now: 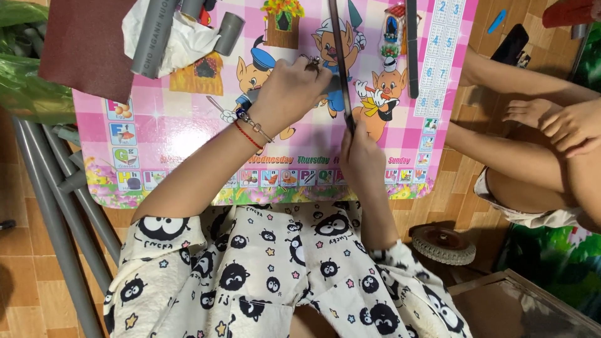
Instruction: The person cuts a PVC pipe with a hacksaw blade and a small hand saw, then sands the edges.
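Note:
I sit at a small pink children's table printed with cartoon pigs. My left hand, with bracelets at the wrist, presses down on the tabletop beside a long thin dark rod. My right hand grips the near end of that rod, which runs away from me across the table. What lies under my left fingers is hidden.
Short grey pipe pieces lie on crumpled white paper with a dark red sandpaper sheet at the back left. Long grey pipes lie on the floor at left. Another person's legs are at right, near a small wheel.

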